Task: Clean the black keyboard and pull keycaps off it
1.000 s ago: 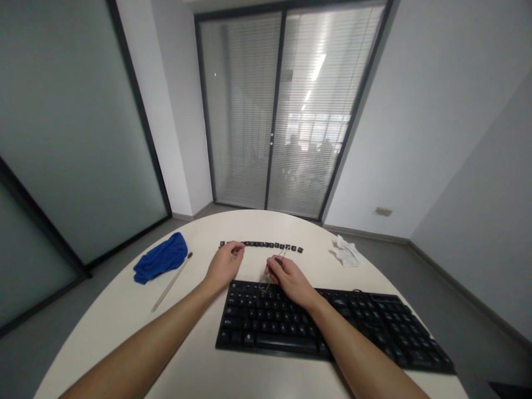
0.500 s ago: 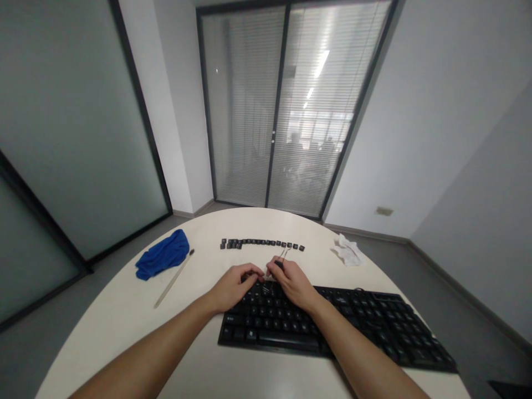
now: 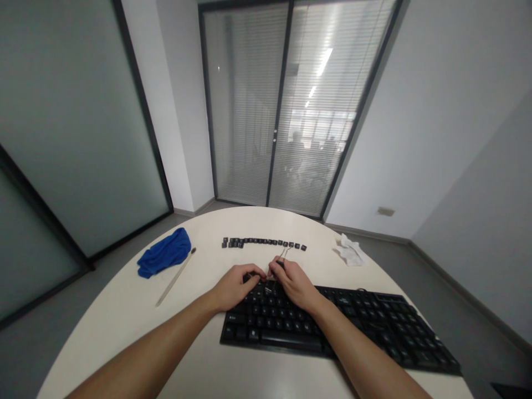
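Observation:
A black keyboard (image 3: 291, 338) lies along the front of the round table, under both my hands. My left hand (image 3: 236, 285) rests at its upper left part, thumb and fingers pinched together on something I cannot make out. Close beside it, my right hand (image 3: 291, 280) is closed on a small tool with a dark handle and thin wire prongs (image 3: 285, 253) that point away from me. Behind the hands, loose black keycaps (image 3: 266, 241) lie in a long row, with a short second row at the left end.
A blue cloth (image 3: 165, 253) lies at the left of the cream table (image 3: 124, 316), with a thin brush (image 3: 175, 278) beside it. A crumpled white tissue (image 3: 351, 252) sits at the right. Beyond the table are walls and a glass partition with blinds.
The fingertips of both hands have come slightly closer together over the keyboard. The view has shifted a little; the tool is still in my right hand.

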`<action>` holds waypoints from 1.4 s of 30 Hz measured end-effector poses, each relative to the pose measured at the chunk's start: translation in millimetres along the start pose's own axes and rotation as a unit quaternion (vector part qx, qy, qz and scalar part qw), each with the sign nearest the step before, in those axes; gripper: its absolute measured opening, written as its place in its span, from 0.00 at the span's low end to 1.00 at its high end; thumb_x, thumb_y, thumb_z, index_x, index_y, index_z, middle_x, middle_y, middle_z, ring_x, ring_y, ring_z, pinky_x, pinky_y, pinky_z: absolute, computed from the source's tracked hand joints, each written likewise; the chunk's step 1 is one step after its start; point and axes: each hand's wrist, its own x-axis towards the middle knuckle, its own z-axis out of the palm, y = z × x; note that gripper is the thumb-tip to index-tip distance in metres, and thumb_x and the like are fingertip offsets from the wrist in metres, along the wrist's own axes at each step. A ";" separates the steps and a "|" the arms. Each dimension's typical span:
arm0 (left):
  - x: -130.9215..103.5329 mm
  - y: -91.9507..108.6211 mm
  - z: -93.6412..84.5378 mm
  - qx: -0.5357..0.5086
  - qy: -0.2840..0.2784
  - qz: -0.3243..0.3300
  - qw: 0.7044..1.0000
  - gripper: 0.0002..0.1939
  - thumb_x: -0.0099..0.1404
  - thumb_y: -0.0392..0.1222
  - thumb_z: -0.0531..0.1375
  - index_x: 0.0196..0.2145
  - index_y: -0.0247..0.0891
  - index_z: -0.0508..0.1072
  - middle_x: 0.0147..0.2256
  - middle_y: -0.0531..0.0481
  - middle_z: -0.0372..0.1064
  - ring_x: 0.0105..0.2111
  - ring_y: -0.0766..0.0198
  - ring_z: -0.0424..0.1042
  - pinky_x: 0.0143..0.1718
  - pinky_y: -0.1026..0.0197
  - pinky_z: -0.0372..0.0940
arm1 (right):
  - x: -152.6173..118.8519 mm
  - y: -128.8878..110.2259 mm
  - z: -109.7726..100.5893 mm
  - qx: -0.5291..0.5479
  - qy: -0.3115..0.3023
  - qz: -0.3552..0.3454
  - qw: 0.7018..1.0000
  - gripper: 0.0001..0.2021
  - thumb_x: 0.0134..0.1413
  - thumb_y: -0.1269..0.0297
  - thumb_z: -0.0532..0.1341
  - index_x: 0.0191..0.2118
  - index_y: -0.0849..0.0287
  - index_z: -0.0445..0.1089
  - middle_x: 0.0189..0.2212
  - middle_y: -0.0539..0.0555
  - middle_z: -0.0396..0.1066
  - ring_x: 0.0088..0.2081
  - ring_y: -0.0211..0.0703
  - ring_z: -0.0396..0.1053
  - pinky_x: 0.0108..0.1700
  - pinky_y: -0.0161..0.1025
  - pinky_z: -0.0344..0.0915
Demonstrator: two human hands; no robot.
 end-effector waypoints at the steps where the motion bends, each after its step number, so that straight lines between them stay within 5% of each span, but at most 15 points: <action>1: 0.1 0.0 0.1 0.000 -0.001 0.001 1.000 0.11 0.67 0.42 0.55 0.38 0.40 0.77 0.39 0.50 0.77 0.42 0.58 0.73 0.50 0.58 0.63 | 0.0 0.1 -0.1 -0.003 0.009 0.003 1.000 0.19 0.68 0.53 0.47 0.32 0.57 0.67 0.28 0.50 0.69 0.33 0.41 0.66 0.39 0.36 0.59; 16: 0.5 -5.7 0.9 0.009 -0.002 0.027 1.000 0.11 0.66 0.42 0.57 0.39 0.39 0.78 0.39 0.49 0.78 0.42 0.59 0.74 0.50 0.58 0.64 | -3.2 -5.5 0.8 -0.037 -0.065 -0.023 0.997 0.19 0.66 0.50 0.50 0.32 0.58 0.69 0.26 0.50 0.69 0.31 0.41 0.66 0.37 0.36 0.59; 25: 0.5 -3.0 -0.8 0.042 -0.034 0.079 0.995 0.09 0.65 0.40 0.60 0.39 0.43 0.80 0.41 0.49 0.77 0.44 0.60 0.73 0.53 0.56 0.62 | 2.3 6.4 2.6 0.140 -0.035 0.076 0.987 0.21 0.62 0.47 0.53 0.29 0.59 0.68 0.23 0.50 0.69 0.26 0.39 0.67 0.32 0.36 0.65; 35: 1.1 -1.5 -2.5 0.035 -0.027 0.074 0.996 0.12 0.68 0.43 0.56 0.36 0.39 0.78 0.38 0.48 0.76 0.41 0.59 0.73 0.49 0.58 0.64 | -6.2 -9.5 0.2 -0.067 -0.091 -0.084 0.990 0.17 0.66 0.52 0.52 0.35 0.57 0.72 0.33 0.53 0.74 0.36 0.42 0.69 0.42 0.37 0.61; 42: 0.9 -1.1 -1.0 0.030 -0.039 0.061 0.997 0.07 0.61 0.41 0.63 0.37 0.43 0.80 0.41 0.48 0.76 0.44 0.58 0.73 0.53 0.55 0.63 | 1.0 6.2 2.6 0.114 -0.020 0.065 0.991 0.23 0.62 0.43 0.52 0.28 0.59 0.67 0.21 0.50 0.68 0.24 0.38 0.66 0.31 0.36 0.65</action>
